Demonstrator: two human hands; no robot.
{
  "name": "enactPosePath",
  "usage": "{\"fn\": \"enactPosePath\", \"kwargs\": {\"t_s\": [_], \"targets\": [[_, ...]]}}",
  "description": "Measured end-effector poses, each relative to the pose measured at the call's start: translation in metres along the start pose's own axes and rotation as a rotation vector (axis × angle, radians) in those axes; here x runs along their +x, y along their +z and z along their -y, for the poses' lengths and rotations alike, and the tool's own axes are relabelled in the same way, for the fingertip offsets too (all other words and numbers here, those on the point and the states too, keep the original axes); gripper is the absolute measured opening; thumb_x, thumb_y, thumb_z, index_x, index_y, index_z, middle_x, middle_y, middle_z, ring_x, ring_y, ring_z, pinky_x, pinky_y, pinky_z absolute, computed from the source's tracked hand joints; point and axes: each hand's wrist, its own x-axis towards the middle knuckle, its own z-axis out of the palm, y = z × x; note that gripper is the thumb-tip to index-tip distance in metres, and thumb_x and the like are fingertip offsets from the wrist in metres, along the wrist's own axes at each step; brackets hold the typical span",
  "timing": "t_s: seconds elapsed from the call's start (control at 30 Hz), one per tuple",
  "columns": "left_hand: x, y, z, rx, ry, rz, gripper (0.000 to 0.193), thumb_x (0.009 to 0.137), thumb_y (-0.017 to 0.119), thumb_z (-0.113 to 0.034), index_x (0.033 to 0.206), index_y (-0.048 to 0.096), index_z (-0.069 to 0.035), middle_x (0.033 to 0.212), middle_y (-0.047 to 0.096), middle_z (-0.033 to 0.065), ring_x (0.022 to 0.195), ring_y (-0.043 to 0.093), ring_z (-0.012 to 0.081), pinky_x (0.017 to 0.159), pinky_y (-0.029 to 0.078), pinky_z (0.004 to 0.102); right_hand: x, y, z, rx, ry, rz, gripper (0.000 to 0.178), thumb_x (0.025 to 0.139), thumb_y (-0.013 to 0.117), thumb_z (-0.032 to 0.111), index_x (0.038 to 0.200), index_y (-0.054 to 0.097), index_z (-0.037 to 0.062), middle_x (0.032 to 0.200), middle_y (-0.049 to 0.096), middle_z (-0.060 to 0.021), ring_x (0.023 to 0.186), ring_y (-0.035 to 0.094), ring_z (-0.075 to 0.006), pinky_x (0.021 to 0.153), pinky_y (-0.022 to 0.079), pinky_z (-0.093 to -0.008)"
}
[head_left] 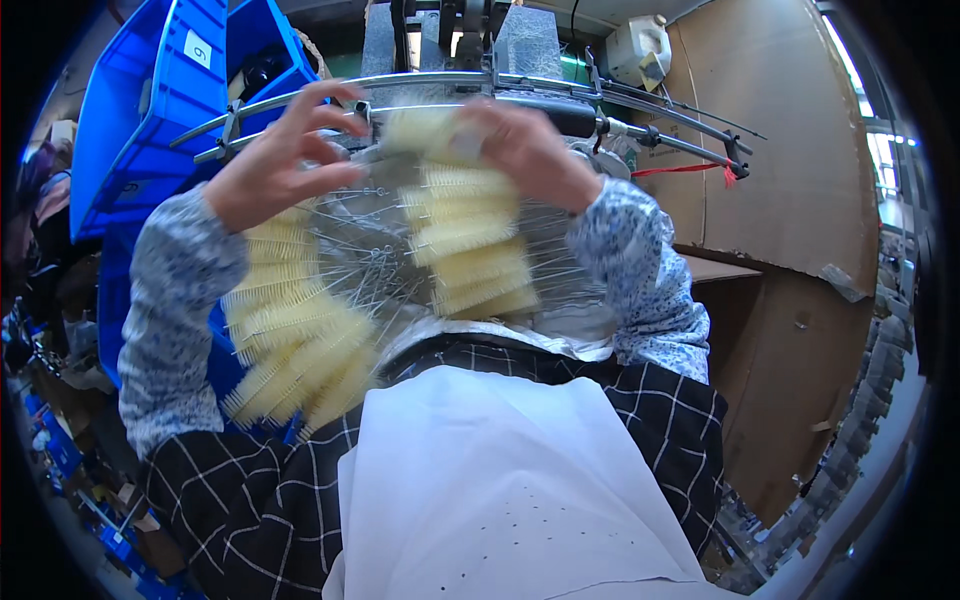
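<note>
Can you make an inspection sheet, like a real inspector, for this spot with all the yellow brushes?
Surface: grey, mostly covered.
Job's things: left brush pile and right brush pile, yellow bristles, wire handles crossing between.
Clutter: white jug behind; red strip on a rail.
Grips: left grip open, fingers spread; right grip blurred at the right pile's far end, hold unclear.
Cables: one thin dark cord, apparently.
Surroundings: blue bin left, cardboard right.

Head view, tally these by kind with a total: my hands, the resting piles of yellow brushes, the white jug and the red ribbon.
Hands: 2 (left hand, right hand)
Yellow brush piles: 2 (left pile, middle pile)
White jug: 1
Red ribbon: 1
Total: 6
</note>
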Motion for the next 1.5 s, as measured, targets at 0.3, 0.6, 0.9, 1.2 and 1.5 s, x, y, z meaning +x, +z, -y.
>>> {"fn": "enactPosePath", "kwargs": {"t_s": [0.3,0.6,0.9,1.2,1.5], "targets": [[-0.082,-0.045,0.065,0.581,-0.402,-0.023,0.044,0.067,0.06,-0.01,0.107,0.042,-0.009,0.101,0.047,0.0129,0.097,0.047,0.0292,0.085,0.037,0.0333,0.031,-0.048,-0.105,-1.022,0.358,-0.199,0.031,0.075,0.049,0.016,0.104,0.055,0.0236,0.086,0.055,-0.0024,0.083,0.05,-0.0224,0.074,0.04,-0.0379],[-0.081,-0.044,0.062,0.411,-0.31,-0.097,0.035,0.066,0.054,-0.003,0.099,0.045,-0.006,0.089,0.048,0.0077,0.082,0.049,0.0187,0.077,0.039,0.0281,0.036,-0.045,-0.107,-0.983,0.394,-0.15,0.03,0.079,0.049,0.017,0.107,0.055,0.0273,0.095,0.055,-0.0032,0.091,0.047,-0.0204,0.08,0.035,-0.0364],[-0.085,-0.062,0.024,-0.036,-0.159,-0.201,0.03,0.07,0.051,-0.003,0.099,0.044,-0.006,0.086,0.045,0.0006,0.081,0.043,0.008,0.077,0.034,0.0213,0.042,-0.051,-0.123,-1.028,0.363,-0.141,0.033,0.078,0.049,0.016,0.107,0.054,0.0303,0.092,0.053,0.0005,0.093,0.044,-0.0199,0.079,0.032,-0.0379],[-0.082,-0.067,-0.007,0.121,-0.013,-0.286,0.032,0.072,0.049,-0.005,0.103,0.04,-0.003,0.084,0.042,0.001,0.078,0.041,0.0076,0.072,0.034,0.0213,0.03,-0.069,-0.134,-1.144,0.298,-0.265,0.045,0.078,0.051,0.037,0.12,0.043,0.0234,0.113,0.046,-0.0029,0.109,0.036,-0.0222,0.091,0.024,-0.0439],[-0.091,-0.075,-0.001,0.107,-0.003,-0.33,0.035,0.071,0.049,-0.01,0.105,0.04,-0.002,0.085,0.041,0.0016,0.076,0.04,0.0069,0.068,0.034,0.0205,0.007,-0.07,-0.147,-0.876,0.453,-0.403,0.034,0.074,0.054,0.021,0.107,0.055,0.0119,0.1,0.056,-0.0072,0.095,0.052,-0.0243,0.081,0.039,-0.0404]]}}
